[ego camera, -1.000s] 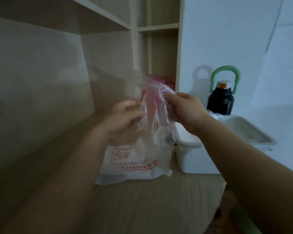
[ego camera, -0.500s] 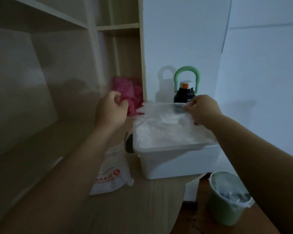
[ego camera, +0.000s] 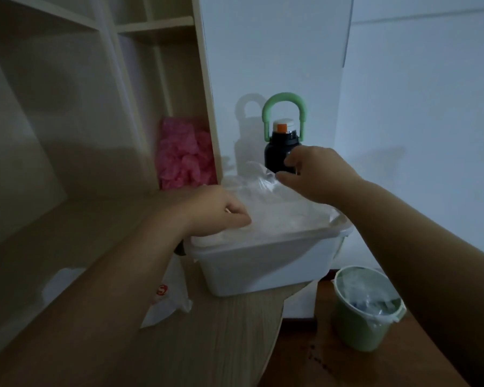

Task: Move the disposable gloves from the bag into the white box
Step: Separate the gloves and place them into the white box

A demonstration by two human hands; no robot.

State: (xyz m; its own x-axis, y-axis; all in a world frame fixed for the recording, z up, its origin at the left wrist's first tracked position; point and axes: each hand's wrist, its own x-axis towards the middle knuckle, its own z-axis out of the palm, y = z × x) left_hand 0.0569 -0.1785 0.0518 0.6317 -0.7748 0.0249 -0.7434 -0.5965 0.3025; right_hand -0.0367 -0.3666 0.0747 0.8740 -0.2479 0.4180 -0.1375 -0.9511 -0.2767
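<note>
Since the disposable gloves (ego camera: 277, 216) are thin, springy film, they are being gathered in a loose heap that is filling the white box (ego camera: 263, 263) to its rim, directly under both hands. A raised fold at the far side is being pinched, as it seems, between thumb and curled fingers of the right hand (ego camera: 316, 174), probably so the film is being guided down rather than left to billow over the edge. The near-left corner is being pressed by the left hand (ego camera: 221, 213), fingers curled under; whether film is being caught inside it cannot be told. Below the left forearm, the bag (ego camera: 168, 300) is lying slack on the bench (ego camera: 207, 344), judged emptied or nearly so. Just beyond the right hand, a black bottle (ego camera: 280, 146) is standing upright.
</note>
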